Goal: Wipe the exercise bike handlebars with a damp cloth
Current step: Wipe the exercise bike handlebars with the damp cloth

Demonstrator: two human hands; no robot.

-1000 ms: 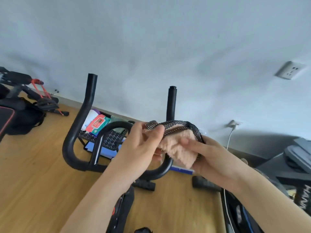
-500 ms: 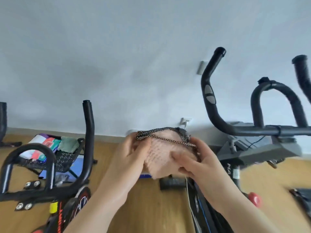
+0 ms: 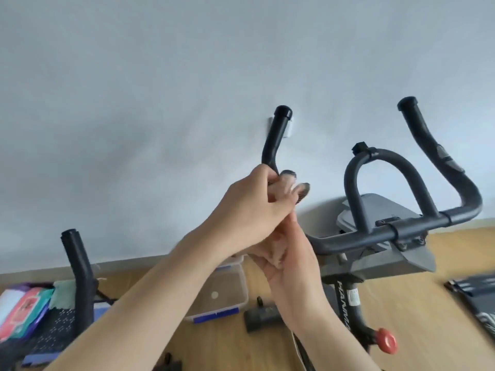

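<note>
Your left hand (image 3: 251, 207) grasps the cloth (image 3: 293, 186) around the left horn of the handlebar (image 3: 276, 135), with your right hand (image 3: 290, 263) just beneath it, its grip hidden.

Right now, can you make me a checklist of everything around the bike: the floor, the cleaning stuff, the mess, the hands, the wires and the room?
Surface: wooden floor, light brown.
Job's things: cloth wrapped against the left horn of the handlebars.
Clutter: clear plastic box on the floor; wipes packet at the far left.
Hands: left hand grips the cloth round the bar; right hand is just below it, its grip hidden.
Cables: white cable beside the right arm.
Surroundings: pale wall, wall socket, second bike's handlebar.
</note>
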